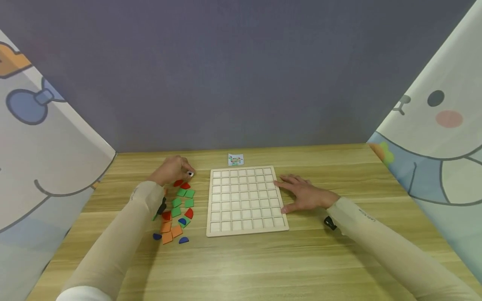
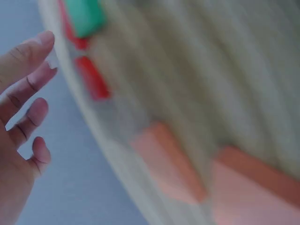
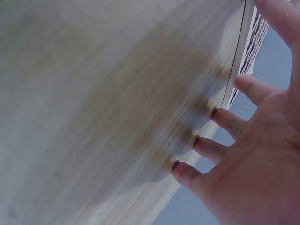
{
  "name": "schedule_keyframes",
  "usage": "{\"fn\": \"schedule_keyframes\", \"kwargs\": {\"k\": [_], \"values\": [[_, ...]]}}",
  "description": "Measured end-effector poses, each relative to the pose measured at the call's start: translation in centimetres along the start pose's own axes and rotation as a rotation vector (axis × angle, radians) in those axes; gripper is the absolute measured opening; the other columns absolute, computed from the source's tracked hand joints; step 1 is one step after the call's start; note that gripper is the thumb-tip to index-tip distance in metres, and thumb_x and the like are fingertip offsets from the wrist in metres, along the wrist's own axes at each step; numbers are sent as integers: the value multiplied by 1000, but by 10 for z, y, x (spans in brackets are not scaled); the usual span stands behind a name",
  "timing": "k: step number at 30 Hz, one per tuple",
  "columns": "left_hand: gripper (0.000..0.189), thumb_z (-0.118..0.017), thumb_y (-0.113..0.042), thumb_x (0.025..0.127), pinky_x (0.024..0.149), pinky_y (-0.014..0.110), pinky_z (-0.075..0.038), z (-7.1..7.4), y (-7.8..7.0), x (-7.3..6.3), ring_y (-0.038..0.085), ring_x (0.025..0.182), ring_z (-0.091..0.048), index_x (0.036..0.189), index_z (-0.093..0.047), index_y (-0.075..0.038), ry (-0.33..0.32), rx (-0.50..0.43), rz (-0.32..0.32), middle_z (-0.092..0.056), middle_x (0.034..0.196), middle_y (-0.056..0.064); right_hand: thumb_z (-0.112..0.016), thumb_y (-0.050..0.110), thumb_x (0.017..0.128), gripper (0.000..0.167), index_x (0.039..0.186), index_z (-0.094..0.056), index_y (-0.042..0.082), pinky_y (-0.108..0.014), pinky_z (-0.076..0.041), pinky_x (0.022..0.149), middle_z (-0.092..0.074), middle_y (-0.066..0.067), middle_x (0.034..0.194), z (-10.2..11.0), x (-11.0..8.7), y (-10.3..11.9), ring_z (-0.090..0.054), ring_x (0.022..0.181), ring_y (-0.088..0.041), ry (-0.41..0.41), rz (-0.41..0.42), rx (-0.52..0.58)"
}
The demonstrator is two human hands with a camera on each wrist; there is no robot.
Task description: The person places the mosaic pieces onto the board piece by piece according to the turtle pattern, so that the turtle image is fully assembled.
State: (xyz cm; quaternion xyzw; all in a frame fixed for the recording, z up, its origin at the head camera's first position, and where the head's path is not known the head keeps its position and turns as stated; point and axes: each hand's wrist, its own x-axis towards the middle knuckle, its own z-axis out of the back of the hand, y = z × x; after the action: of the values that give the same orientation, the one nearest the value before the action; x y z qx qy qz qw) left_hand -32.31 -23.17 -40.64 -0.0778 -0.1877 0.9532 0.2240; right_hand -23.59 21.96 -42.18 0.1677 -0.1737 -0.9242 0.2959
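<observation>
Above the loose pieces at the left, my left hand [image 1: 172, 170] pinches a small white piece with a dark spot [image 1: 190, 174] between thumb and forefinger. In the left wrist view only a pale bit of that piece [image 2: 52, 60] shows between the fingertips. A wooden grid board [image 1: 246, 200] with square cells lies flat in the middle of the table. At its right side my right hand [image 1: 303, 195] is spread, with thumb and forefinger at the board's edge. The other fingertips [image 3: 183, 171] rest on the table. Red quarter-round pieces [image 1: 185, 185] lie just below my left hand.
Green squares [image 1: 189, 203], orange pieces [image 1: 176, 231] and blue half-rounds [image 1: 183, 240] lie scattered left of the board, some overlapping. A small printed card [image 1: 235, 159] lies behind the board. A grey partition [image 1: 241, 75] rises at the table's far edge, with printed panels at both sides.
</observation>
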Motion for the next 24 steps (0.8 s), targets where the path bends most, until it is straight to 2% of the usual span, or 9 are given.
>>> {"fn": "schedule_keyframes", "kwargs": {"k": [3, 6, 8, 10, 14, 17, 24], "values": [[25, -76, -12, 81, 92, 50, -43, 3, -12, -2, 34, 113, -49, 106, -74, -12, -31, -22, -24, -63, 112, 7, -68, 58, 78, 94, 151, -26, 16, -71, -8, 99, -11, -17, 155, 0, 0, 0, -4, 138, -45, -2, 2, 1], [24, -77, -13, 80, 98, 51, -36, 5, -31, -2, 34, 117, -47, 104, -74, -12, -56, -22, -81, -63, 112, 5, -68, 58, 78, 94, 151, -26, 16, -71, -7, 99, -12, -17, 155, 0, 0, -1, -4, 138, -45, -7, 3, 4], [20, -78, -14, 79, 99, 52, -34, 3, -42, 0, 33, 114, -50, 99, -74, -13, -64, -2, -144, -65, 105, 1, -68, 58, 78, 94, 151, -26, 16, -72, -7, 99, -12, -17, 155, -1, 0, -1, -4, 138, -46, -11, 6, 5], [15, -80, -15, 77, 97, 50, -35, -1, -51, 4, 29, 103, -54, 91, -73, -15, -66, 28, -199, -66, 98, -3, -68, 58, 78, 94, 151, -26, 17, -71, -7, 99, -11, -17, 155, -1, 0, -2, -3, 138, -45, -10, 3, 9], [10, -81, -16, 76, 98, 52, -29, -13, -61, 11, 19, 91, -53, 81, -72, -18, -28, 67, -248, -65, 91, -10, -68, 57, 79, 93, 151, -26, 17, -72, -7, 99, -11, -17, 155, -2, 0, -2, -3, 138, -45, -2, 8, 19], [7, -79, -17, 78, 95, 52, -28, -21, -65, 13, 15, 82, -50, 81, -73, -18, 24, 74, -247, -64, 87, -12, -68, 58, 79, 93, 151, -26, 16, -73, -7, 98, -11, -17, 155, -2, 0, -2, -3, 138, -45, 1, 13, 23], [9, -78, -17, 79, 100, 49, -24, -29, -71, 19, 13, 83, -50, 78, -71, -20, 74, 61, -185, -61, 78, -15, -67, 58, 79, 93, 151, -26, 17, -73, -7, 98, -11, -17, 155, -1, 0, -3, -3, 138, -45, -5, 5, 12]]}}
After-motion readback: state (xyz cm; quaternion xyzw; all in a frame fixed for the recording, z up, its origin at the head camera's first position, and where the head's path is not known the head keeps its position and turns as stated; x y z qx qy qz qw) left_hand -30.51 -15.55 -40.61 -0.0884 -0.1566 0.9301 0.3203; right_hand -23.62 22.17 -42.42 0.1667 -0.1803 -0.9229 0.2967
